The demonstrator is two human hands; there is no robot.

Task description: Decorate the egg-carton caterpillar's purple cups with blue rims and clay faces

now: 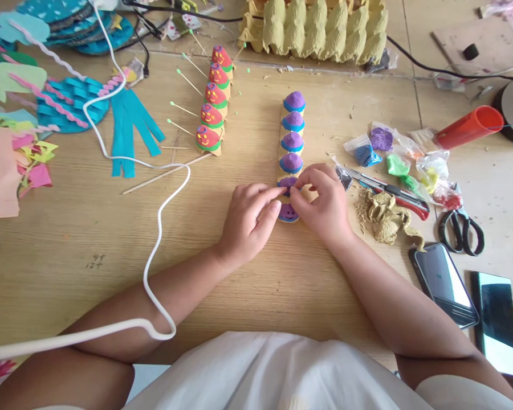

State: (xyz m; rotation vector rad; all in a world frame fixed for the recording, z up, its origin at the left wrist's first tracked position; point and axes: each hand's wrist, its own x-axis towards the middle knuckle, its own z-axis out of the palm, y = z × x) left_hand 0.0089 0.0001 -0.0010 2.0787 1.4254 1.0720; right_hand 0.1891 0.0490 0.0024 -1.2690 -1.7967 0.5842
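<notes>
A strip of egg-carton cups (292, 142), coated in purple and blue clay, lies lengthwise in front of me. The nearest cup carries a small dark smiling face. Both hands meet at the second cup from the near end. On its left side, my left hand (250, 219) touches the cup with a stretched index finger, the thumb held apart from it. My right hand (322, 199) pinches at the cup's right side, thumb and index finger close together; whatever is between them is too small to name. Farther left stands a red and green egg-carton strip (214, 105) with green-tipped sticks.
Clay bags (397, 162), a box cutter (389, 191), carton scraps (387, 216), scissors (460, 230) and two phones (447, 282) lie at the right. A red cup (470, 126) rests on its side. A white cable (160, 228) crosses the left. An egg carton (320, 31) sits behind.
</notes>
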